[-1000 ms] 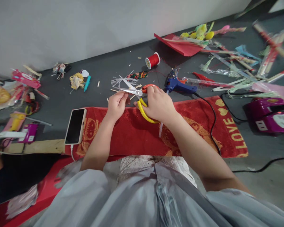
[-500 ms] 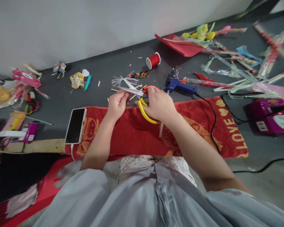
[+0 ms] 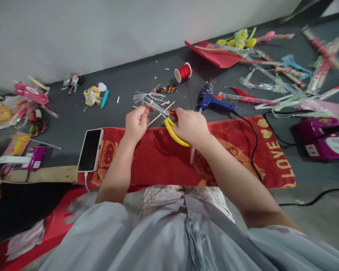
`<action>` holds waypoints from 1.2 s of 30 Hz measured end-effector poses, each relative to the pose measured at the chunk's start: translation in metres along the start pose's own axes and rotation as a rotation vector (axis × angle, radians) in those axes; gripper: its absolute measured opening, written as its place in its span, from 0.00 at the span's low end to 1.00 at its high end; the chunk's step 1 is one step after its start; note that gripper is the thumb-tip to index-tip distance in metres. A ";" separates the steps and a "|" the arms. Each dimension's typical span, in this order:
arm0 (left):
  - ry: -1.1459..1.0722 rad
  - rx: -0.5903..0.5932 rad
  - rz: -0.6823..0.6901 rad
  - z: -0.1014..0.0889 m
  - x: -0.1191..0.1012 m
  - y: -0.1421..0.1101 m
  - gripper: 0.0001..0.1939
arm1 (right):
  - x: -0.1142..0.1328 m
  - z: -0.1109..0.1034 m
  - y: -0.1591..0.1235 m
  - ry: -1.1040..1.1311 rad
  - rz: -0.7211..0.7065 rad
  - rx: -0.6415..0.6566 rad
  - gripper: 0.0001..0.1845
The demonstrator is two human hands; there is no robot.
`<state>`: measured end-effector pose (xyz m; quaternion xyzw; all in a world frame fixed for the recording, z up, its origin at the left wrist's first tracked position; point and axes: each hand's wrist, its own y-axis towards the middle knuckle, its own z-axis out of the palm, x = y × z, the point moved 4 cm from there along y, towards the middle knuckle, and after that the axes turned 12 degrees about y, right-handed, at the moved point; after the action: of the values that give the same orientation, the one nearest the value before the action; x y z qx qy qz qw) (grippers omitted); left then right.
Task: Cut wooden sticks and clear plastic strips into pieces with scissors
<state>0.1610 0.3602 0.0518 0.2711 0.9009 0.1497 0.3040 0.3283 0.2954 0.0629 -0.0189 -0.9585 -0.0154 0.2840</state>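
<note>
Nearest me lies a plush red towel (image 3: 164,165) with tan patterns. Above its far edge, my right hand (image 3: 192,126) curls closed around the scissors (image 3: 176,136), their curved handle yellow, slim metal blades nearly together. My left hand (image 3: 136,124) pinches thumb to fingers beside the blade tips; I cannot tell what is between. Beyond sit thin silvery strips (image 3: 149,96), a smooth blue glue gun (image 3: 217,103) and a cylindrical red thread spool (image 3: 183,72).

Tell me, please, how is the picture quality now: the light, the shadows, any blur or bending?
Head view: the light is soft and rather dim, with a faint shadow beside the purple box; the crossed sticks at upper right look smeared; the scissors are clearer; the sleeves look stretched wide toward the bottom corners.
</note>
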 end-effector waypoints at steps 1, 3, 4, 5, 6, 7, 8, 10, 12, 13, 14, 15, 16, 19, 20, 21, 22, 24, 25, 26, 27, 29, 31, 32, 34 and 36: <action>0.013 -0.002 0.005 -0.001 0.000 0.000 0.28 | 0.000 0.000 0.000 -0.002 0.004 0.005 0.25; 0.026 0.001 0.018 -0.002 -0.001 0.001 0.28 | 0.000 0.000 0.000 -0.005 0.002 0.014 0.25; 0.025 0.003 0.023 -0.003 -0.001 0.001 0.28 | 0.000 0.000 0.001 -0.007 0.002 0.017 0.24; 0.023 0.005 0.025 -0.003 -0.001 0.001 0.28 | -0.001 0.000 0.001 -0.009 0.002 0.019 0.24; 0.019 0.006 0.025 -0.003 -0.001 0.001 0.28 | -0.001 0.001 0.001 -0.011 0.001 0.022 0.24; 0.016 0.010 0.024 -0.003 -0.001 0.001 0.28 | -0.002 0.002 0.002 -0.013 -0.001 0.026 0.25; 0.011 0.017 0.024 -0.002 0.000 0.001 0.27 | -0.003 0.003 0.002 -0.014 -0.004 0.028 0.25; 0.006 0.049 0.032 -0.002 0.000 0.000 0.27 | -0.004 0.005 0.003 -0.009 -0.016 0.021 0.27; 0.009 0.086 0.047 -0.001 -0.001 0.000 0.26 | -0.004 0.006 0.003 0.008 -0.038 -0.003 0.29; 0.014 0.098 0.058 -0.001 -0.002 0.000 0.26 | -0.005 0.007 0.003 0.018 -0.053 -0.018 0.29; 0.021 0.104 0.071 -0.001 -0.003 0.000 0.26 | -0.005 0.008 0.003 0.026 -0.068 -0.030 0.30; 0.029 0.105 0.085 -0.002 -0.004 0.000 0.26 | -0.005 0.009 0.003 0.033 -0.083 -0.038 0.31; 0.035 0.104 0.098 -0.002 -0.005 0.000 0.27 | -0.005 0.009 0.003 0.037 -0.096 -0.042 0.31; 0.046 0.114 0.113 -0.003 -0.007 0.001 0.26 | -0.005 0.011 0.003 0.040 -0.109 -0.037 0.30; 0.047 0.122 0.111 -0.003 -0.007 0.001 0.25 | -0.005 0.011 0.003 0.038 -0.105 -0.031 0.29; 0.048 0.130 0.108 -0.002 -0.007 0.001 0.25 | -0.005 0.011 0.004 0.033 -0.097 -0.026 0.28; 0.050 0.135 0.108 -0.002 -0.007 0.001 0.24 | -0.005 0.011 0.004 0.027 -0.088 -0.021 0.27; 0.046 0.135 0.118 -0.002 -0.008 0.001 0.23 | -0.005 0.010 0.004 0.017 -0.073 -0.014 0.26; 0.044 0.132 0.126 -0.002 -0.008 0.001 0.23 | -0.005 0.010 0.004 0.014 -0.066 -0.011 0.25; 0.041 0.128 0.132 -0.002 -0.009 0.001 0.22 | -0.005 0.010 0.005 0.012 -0.060 -0.006 0.25; 0.041 0.125 0.136 -0.002 -0.009 0.000 0.22 | -0.005 0.010 0.005 0.008 -0.053 -0.002 0.25; 0.042 0.124 0.134 -0.002 -0.010 0.000 0.21 | -0.005 0.010 0.005 -0.001 -0.039 0.009 0.26; 0.049 0.130 0.123 -0.002 -0.009 -0.001 0.20 | -0.005 0.010 0.005 -0.010 -0.033 0.019 0.25; 0.055 0.135 0.118 -0.002 -0.009 -0.001 0.20 | -0.005 0.010 0.005 -0.014 -0.031 0.023 0.25; 0.069 0.143 0.109 -0.002 -0.008 -0.001 0.20 | -0.005 0.009 0.005 -0.021 -0.028 0.028 0.25; 0.072 0.146 0.106 -0.002 -0.008 -0.001 0.19 | -0.005 0.008 0.005 -0.027 -0.021 0.028 0.25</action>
<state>0.1646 0.3546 0.0562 0.3344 0.9041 0.1093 0.2425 0.3278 0.3004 0.0534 -0.0049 -0.9625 -0.0046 0.2713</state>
